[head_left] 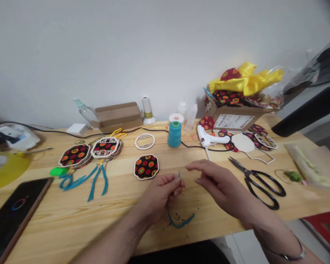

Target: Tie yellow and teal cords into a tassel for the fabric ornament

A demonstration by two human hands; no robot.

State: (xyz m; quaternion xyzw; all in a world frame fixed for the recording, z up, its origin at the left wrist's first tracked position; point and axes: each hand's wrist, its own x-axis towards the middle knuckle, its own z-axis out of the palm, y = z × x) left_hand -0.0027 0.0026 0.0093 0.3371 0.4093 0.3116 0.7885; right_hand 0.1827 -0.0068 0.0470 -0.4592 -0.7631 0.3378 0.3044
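Note:
My left hand (165,192) is closed in a pinch on a strand of teal thread (181,224). A short end pokes up above the fingertips, and the rest hangs below in a curve over the table. To its right my right hand (218,187) is held with thumb and fingers apart, nothing visible between them. Just beyond my left hand lies a scalloped wooden frame panel with dark patterned fabric (146,167). A spool of teal thread (174,135) stands farther back. Black-handled scissors (257,179) lie right of my right hand.
At left are stacked fabric panels (74,155) with teal tassels (97,181), and a phone (16,212). A round lattice piece (145,141), a white glue gun (211,138) and a cardboard box (236,118) of fabric stand toward the wall. A black cable (143,129) crosses behind.

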